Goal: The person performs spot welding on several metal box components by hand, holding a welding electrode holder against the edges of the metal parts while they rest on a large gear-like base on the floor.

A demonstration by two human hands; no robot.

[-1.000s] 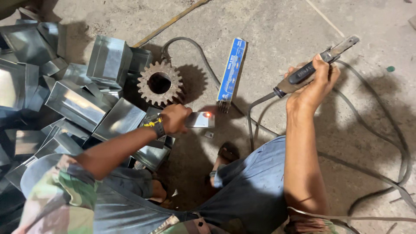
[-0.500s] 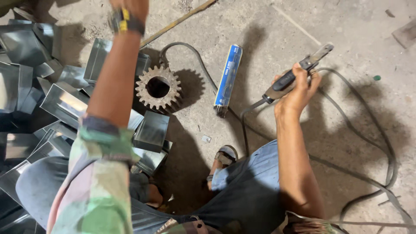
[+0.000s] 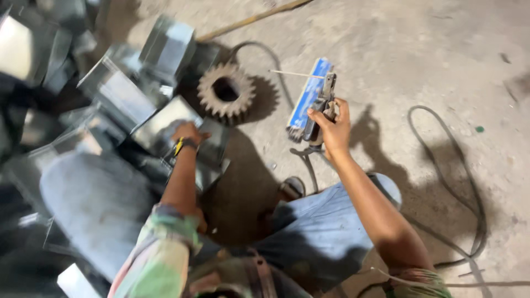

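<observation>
The right hand (image 3: pixel 330 124) is wrapped around the grip of a welding electrode holder (image 3: pixel 323 107), its fingers clamped on the handle, with a thin rod (image 3: pixel 298 73) sticking out of the clamp toward 9 o'clock. The holder hangs just over a long blue box (image 3: pixel 309 94) lying on the concrete floor (image 3: pixel 419 49), and its black cable (image 3: pixel 469 182) loops away toward 4 o'clock.

The left hand (image 3: pixel 187 134) rests on a folded sheet-metal box (image 3: pixel 165 124) at about 9 o'clock from the right hand; the picture is blurred there, so I cannot tell whether its fingers grip the edge or only press flat. A toothed steel gear (image 3: pixel 226 91) lies at 1 o'clock from that hand, touching or just beside the metal box. More shiny metal boxes (image 3: pixel 118 91) are heaped toward 10 o'clock.

To do this well, I judge the left hand should pin the box firmly so the seam stays closed, while the right brings the rod tip down steadily, wrist braced, cable kept free of the knee (image 3: pixel 381 187) and sandalled foot (image 3: pixel 290 189).
</observation>
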